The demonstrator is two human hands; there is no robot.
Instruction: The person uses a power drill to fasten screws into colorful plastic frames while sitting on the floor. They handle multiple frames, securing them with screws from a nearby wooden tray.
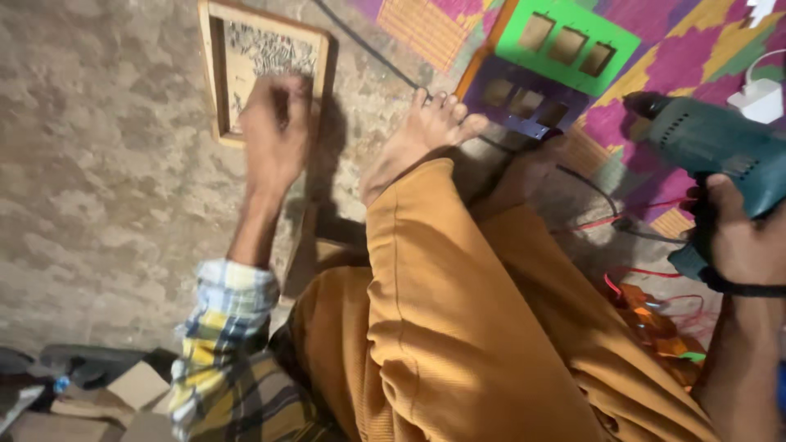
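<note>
My left hand [274, 127] reaches down into a shallow wooden tray [214, 74] on the concrete floor, fingers curled among the several small metal screws [274, 51] lying in it. Whether the fingers pinch a screw is hidden. My right hand [741, 237] grips the handle of a teal electric drill [720, 143] held up at the right, its chuck pointing left. My legs in mustard trousers [458, 327] fill the middle, with a bare foot [422, 135] beside the tray.
A green panel [565, 33] with three rectangular cut-outs and a purple panel [524, 102] lie on a bright patterned mat [704, 41]. A black cable [368, 49] and red wires [647, 274] cross the floor. A white plug [761, 98] sits far right. Cardboard pieces [135, 385] lie lower left.
</note>
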